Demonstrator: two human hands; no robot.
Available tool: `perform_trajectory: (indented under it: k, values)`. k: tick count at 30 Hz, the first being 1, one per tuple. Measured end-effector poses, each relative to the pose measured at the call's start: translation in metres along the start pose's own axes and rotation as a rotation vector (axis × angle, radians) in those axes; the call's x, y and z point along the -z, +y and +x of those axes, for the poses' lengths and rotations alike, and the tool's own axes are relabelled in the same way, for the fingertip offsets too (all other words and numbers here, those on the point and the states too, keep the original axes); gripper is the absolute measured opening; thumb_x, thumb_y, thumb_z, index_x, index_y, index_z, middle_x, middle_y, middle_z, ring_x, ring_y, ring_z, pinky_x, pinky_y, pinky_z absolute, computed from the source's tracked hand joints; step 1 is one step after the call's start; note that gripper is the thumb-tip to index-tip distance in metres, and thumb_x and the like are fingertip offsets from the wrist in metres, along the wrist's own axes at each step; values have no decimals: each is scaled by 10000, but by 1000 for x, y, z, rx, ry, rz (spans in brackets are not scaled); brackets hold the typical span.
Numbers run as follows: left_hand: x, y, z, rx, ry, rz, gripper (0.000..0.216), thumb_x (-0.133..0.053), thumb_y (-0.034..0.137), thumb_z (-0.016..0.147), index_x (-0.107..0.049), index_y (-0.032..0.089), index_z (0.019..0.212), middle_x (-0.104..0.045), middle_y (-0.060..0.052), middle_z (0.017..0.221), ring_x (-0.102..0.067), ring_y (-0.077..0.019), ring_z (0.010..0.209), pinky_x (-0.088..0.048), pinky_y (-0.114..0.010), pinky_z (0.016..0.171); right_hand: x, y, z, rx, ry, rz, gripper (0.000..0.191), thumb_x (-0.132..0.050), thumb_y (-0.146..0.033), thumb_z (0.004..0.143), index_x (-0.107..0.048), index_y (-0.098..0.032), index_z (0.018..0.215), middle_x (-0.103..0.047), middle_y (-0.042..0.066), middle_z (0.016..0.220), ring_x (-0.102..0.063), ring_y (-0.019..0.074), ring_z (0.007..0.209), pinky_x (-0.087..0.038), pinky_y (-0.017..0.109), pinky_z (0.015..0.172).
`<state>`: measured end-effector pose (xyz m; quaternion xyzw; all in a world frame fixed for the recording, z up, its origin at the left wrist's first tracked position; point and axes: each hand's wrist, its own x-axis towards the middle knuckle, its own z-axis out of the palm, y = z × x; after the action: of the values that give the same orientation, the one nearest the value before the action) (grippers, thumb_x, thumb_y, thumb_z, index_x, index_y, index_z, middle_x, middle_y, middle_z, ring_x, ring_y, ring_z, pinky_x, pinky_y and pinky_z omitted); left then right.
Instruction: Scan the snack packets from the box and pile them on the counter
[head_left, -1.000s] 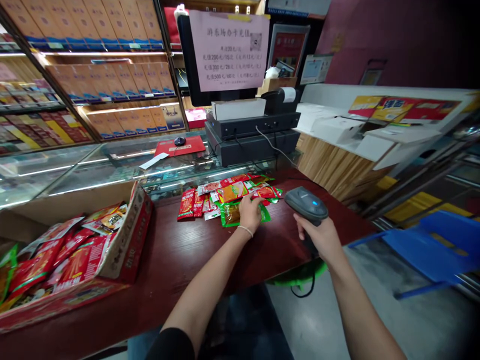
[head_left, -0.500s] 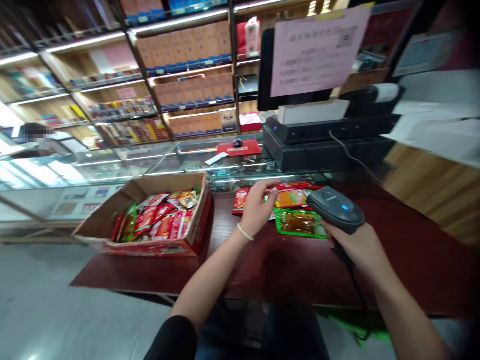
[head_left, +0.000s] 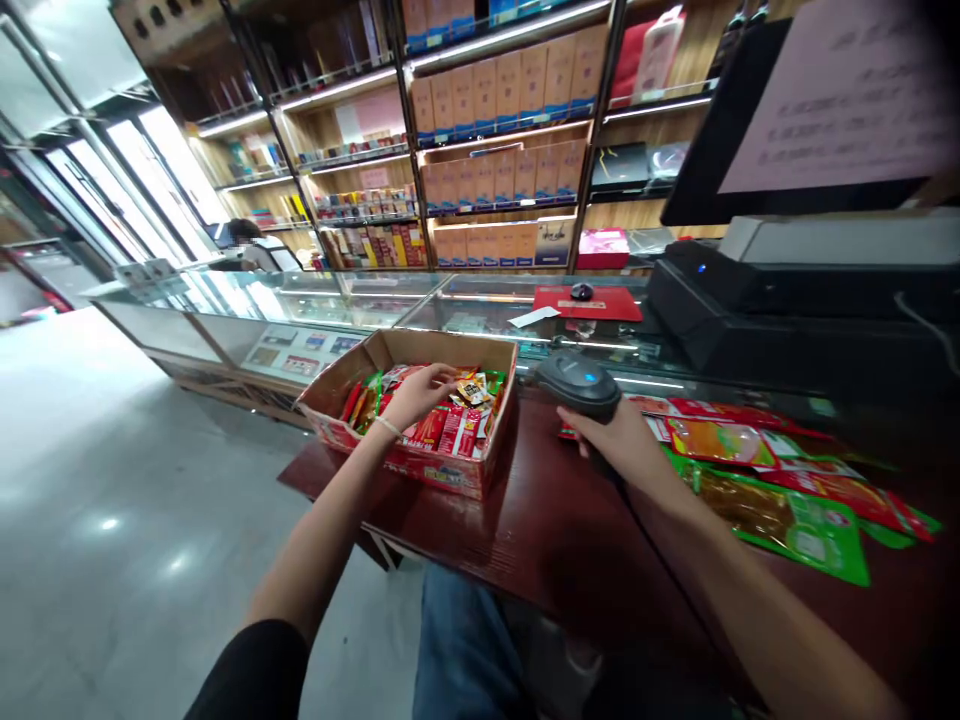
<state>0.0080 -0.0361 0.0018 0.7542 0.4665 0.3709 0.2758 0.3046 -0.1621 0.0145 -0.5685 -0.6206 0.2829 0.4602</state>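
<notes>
My left hand [head_left: 418, 397], with a pale bracelet at the wrist, reaches over the cardboard box [head_left: 450, 478]. Its fingers are loosely bent and apart above the snack packets [head_left: 459, 430], and I see nothing held in them. In my right hand [head_left: 619, 435] is a black barcode scanner [head_left: 579, 385] with a small blue light, its cable hanging down. The scanner's head is just right of the box. To the right of that hand, red and green food packets [head_left: 780, 515] lie spread on the dark red counter [head_left: 517, 520]; my forearm covers some of them.
A glass display case [head_left: 337, 285] runs behind the counter. On it are a red mat [head_left: 626, 303] and a mouse [head_left: 581, 291]. The monitor [head_left: 720, 130] and black till [head_left: 720, 310] stand at right. A person [head_left: 259, 248] is far left.
My left hand has gone from the packets on the counter to the box at left. The scanner has moved left with my right hand, and the view has turned left.
</notes>
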Motion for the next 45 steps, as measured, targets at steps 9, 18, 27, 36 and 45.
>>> perform_trajectory:
  k: [9,18,27,36,45]
  values:
    - [-15,-29,14,-151,-541,409,504,-822,351,535,-721,236,1016,-703,-91,1074,-647,-253,969,-465,-296,880,-25,5,21,-11,-150,242,363,-691,-531,795,-558,-194,772,-568,-29,535,-526,132,473,-404,260,506]
    - [-1,-18,18,73,-253,17,306,-733,455,698,-611,186,776,-616,13,670,-595,-162,626,-486,-263,610,1,5,19,-1,-161,170,333,-664,-507,823,-567,-202,731,-576,-15,503,-522,140,476,-410,274,522]
    - [12,-11,20,269,297,-602,470,-827,433,613,-526,175,867,-634,12,772,-638,-119,622,-551,-233,521,10,5,17,23,-158,153,322,-669,-529,791,-600,-220,734,-625,15,539,-593,183,485,-469,294,497]
    - [12,0,14,216,264,-666,481,-847,421,597,-548,169,877,-639,17,780,-638,-106,622,-555,-197,501,-1,-3,5,117,-139,11,459,-727,-396,764,-636,-225,1181,-727,32,758,-655,206,580,-479,292,510]
    - [6,21,14,203,283,-685,466,-851,397,596,-543,166,859,-641,21,753,-633,-103,613,-562,-207,516,16,-1,-3,119,-106,-29,455,-714,-382,785,-608,-227,1199,-734,46,862,-649,192,598,-466,274,505]
